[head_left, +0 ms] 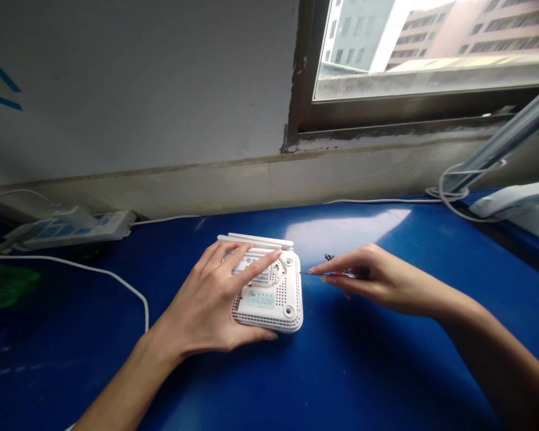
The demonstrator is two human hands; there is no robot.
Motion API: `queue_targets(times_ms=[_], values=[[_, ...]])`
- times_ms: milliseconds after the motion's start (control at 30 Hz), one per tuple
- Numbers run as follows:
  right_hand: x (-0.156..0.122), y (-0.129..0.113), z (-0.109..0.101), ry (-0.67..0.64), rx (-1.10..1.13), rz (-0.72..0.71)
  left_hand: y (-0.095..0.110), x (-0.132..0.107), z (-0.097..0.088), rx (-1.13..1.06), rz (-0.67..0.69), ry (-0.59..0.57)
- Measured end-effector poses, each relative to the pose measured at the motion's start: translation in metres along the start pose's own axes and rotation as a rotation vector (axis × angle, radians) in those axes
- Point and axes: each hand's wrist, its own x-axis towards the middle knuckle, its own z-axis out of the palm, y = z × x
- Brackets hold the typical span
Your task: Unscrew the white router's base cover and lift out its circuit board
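A white Wi-Fi router (pixel 275 302) lies upside down on the blue table, its vented and labelled underside facing up. Its white antennas (pixel 260 241) are folded along the far edge. My left hand (pixel 215 293) grips the router from the left, fingers spread over the underside and thumb along the near side. In my right hand (pixel 377 278) is a thin pointed metal tool (pixel 317 273), partly hidden by the fingers, with some red showing. Its tip is at the router's right edge; whether it touches is hard to tell. Small dark pieces (pixel 329 257) lie just beyond that hand.
A white power strip (pixel 121 224) with a plug sits at the back left. White cable (pixel 130 287) runs over the left side, near a green bag (pixel 9 284). A grey metal pole (pixel 498 146) with coiled cord stands back right. The wall and window (pixel 431 54) border the table.
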Motion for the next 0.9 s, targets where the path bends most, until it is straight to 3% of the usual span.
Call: queue_targets(times_ms=[267,433,667,900], values=[[0.002,0.000,0.005,0.056,0.015,-0.001,-0.002,-0.002,0.002,0.016,-0.011,0.006],[0.007,0.003,0.012,0.142,0.197,-0.020,-0.004,-0.003,0.002,-0.006,-0.042,0.072],[0.025,0.004,0.036,0.294,0.439,-0.082,-0.006,-0.003,0.002,-0.090,-0.075,0.185],[0.018,0.004,0.024,0.204,0.290,0.007,-0.001,0.000,0.010,0.012,-0.123,0.154]])
